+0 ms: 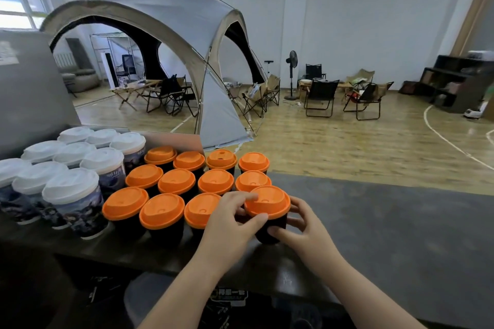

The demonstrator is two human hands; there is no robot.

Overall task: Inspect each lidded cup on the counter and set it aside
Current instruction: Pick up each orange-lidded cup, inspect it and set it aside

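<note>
A black cup with an orange lid [267, 204] is at the right end of the front row, tilted slightly toward me. My left hand [230, 224] grips it at the lid's left rim, thumb in front and fingers over the top. My right hand [302, 224] wraps the cup's dark body from the right and below. Several more orange-lidded black cups [163, 212] stand in rows to the left and behind. Further left stands a group of white-lidded printed cups [70, 189].
The dark counter [387, 235] stretches bare to the right of the cups. A grey panel [29, 88] rises at the far left behind the white-lidded cups. Beyond the counter are a dome tent [165, 35], folding chairs [320, 96] and wooden floor.
</note>
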